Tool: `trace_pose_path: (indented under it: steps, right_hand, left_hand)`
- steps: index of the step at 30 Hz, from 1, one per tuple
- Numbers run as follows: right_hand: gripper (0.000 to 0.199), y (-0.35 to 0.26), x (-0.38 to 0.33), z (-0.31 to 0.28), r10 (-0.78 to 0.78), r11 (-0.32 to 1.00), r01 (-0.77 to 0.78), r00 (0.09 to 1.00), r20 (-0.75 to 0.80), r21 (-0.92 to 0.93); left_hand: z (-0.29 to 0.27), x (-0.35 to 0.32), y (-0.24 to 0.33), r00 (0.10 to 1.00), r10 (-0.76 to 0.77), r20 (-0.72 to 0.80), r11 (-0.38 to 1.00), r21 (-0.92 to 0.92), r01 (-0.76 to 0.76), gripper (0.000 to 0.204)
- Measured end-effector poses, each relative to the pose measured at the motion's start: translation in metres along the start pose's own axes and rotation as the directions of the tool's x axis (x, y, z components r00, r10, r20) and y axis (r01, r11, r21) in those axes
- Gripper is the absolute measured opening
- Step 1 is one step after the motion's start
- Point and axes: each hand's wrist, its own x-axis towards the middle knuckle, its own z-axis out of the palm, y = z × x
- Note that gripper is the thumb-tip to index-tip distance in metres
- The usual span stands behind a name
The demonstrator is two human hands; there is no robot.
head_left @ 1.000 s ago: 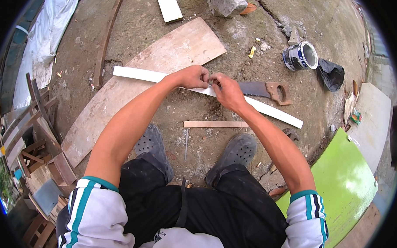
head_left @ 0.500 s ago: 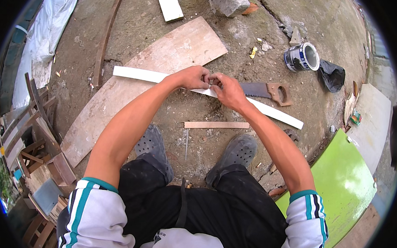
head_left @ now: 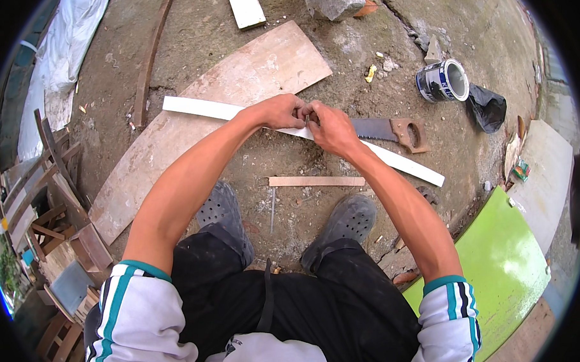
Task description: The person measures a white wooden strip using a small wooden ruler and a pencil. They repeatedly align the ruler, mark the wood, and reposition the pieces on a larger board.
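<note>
Both hands meet over the middle of a long white strip [head_left: 399, 162] that lies slanting across the ground. My left hand [head_left: 282, 112] is closed in a pinch, fingertips against those of the other hand. My right hand [head_left: 330, 127] is closed too, its fingers curled together. Whatever small thing sits between the fingertips is hidden. Just right of the hands lies a handsaw [head_left: 375, 129] with a wooden handle, partly behind the right hand. The strip's left part rests over a worn plywood board [head_left: 262, 68].
A thin wooden slat [head_left: 315, 181] and a slim metal rod [head_left: 273, 212] lie between my shoes. An open paint can [head_left: 431, 82] and black plastic bag [head_left: 486, 110] stand far right. A green panel [head_left: 497, 271] lies near right, scrap wood [head_left: 58, 230] left, a concrete block [head_left: 331, 4] beyond.
The fingers of my right hand have curled in closer to my left fingertips. The strip, saw and other things look the same apart from a slight shift of the view.
</note>
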Motion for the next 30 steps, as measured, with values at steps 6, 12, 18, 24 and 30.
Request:
trace_pose_path:
  steps: [6, 12, 18, 24, 30]
  right_hand:
    - [0.022, 0.029, 0.007, 0.005, 0.076, 0.997, -0.071, 0.986, -0.146, 0.035]
    - [0.027, 0.022, 0.004, -0.008, 0.114, 0.976, -0.097, 0.991, -0.075, 0.194]
    - [0.029, 0.019, -0.003, -0.006, 0.02, 0.997, -0.021, 1.0, 0.019, 0.08]
    - [0.027, 0.016, -0.004, -0.005, 0.028, 0.998, -0.028, 0.999, 0.017, 0.053]
    - [0.026, 0.006, 0.0, -0.009, 0.029, 1.0, -0.029, 0.998, 0.054, 0.009]
  left_hand:
    - [-0.002, 0.002, 0.01, 0.999, -0.004, 0.038, 0.999, -0.045, 0.006, 0.016]
    - [-0.007, -0.002, 0.006, 0.999, -0.001, 0.05, 0.998, -0.058, 0.004, 0.016]
    - [-0.007, -0.001, 0.006, 0.998, -0.009, 0.066, 0.999, -0.036, 0.012, 0.017]
    - [-0.006, 0.0, 0.008, 0.999, 0.004, 0.05, 1.0, -0.021, -0.003, 0.017]
    - [-0.005, -0.001, 0.006, 0.998, -0.006, 0.055, 0.999, -0.04, 0.008, 0.016]
